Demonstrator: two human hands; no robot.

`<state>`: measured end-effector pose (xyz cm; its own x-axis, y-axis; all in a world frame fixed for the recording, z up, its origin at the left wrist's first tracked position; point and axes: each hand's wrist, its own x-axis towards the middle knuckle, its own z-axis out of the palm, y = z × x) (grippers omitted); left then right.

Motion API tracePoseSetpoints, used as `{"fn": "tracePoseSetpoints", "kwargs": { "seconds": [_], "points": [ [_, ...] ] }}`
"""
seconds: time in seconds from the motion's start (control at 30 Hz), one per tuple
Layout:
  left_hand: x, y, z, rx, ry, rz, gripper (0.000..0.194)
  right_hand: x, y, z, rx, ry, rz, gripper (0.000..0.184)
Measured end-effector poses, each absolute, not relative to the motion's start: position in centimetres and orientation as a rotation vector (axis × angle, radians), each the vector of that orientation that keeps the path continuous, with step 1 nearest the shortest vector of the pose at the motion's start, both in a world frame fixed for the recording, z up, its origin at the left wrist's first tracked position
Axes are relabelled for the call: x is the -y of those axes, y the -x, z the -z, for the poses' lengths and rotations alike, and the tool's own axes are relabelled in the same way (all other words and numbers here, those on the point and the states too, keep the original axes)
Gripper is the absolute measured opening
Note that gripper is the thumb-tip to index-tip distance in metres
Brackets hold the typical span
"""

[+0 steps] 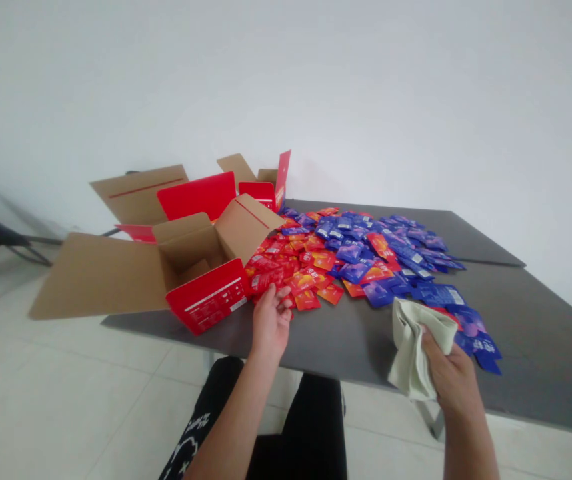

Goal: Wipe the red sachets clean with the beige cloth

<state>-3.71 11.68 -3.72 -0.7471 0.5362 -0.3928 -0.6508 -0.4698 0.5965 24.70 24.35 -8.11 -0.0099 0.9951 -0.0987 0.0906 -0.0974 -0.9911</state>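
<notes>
A folded pale cloth point(411, 347) is gripped in my right hand point(449, 373), thumb over its near layers. It is held up over the table's front edge, just left of some blue packets point(471, 327). On the other side, my left hand point(271, 323) hovers by the near edge of a pile of red and orange packets point(311, 277). Its fingers are loosely curled and apart, with the tips close to a red packet point(267, 280); I cannot tell whether they touch it. I see nothing held there.
An open red carton point(211, 303) with brown flaps stands left of the pile, its corner near my left hand. More open red cartons point(257, 193) are behind it. Blue packets point(356, 250) heap across the middle of the dark table point(531, 340). A white wall point(366, 100) rises behind.
</notes>
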Motion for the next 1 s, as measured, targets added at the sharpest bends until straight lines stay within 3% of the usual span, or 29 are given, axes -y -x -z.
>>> {"fn": "tracePoseSetpoints", "kwargs": {
  "seconds": [0.23, 0.53, 1.0],
  "points": [
    [-11.9, 3.4, 3.8, -0.974, 0.213, -2.188, 0.018, -24.7, -24.9, 8.9, 1.22, 1.305, -1.297, 0.061],
    [-11.6, 4.9, 2.9, -0.968, 0.153, -2.211, 0.034, -24.4, -24.8, 8.4, 1.24, 1.32, -1.262, 0.062],
    [-9.5, 3.1, 2.1, -0.736, 0.308, -2.176, 0.02, -25.0, -25.2, 9.5, 1.25, 1.299, -1.242, 0.062]
  ]
}}
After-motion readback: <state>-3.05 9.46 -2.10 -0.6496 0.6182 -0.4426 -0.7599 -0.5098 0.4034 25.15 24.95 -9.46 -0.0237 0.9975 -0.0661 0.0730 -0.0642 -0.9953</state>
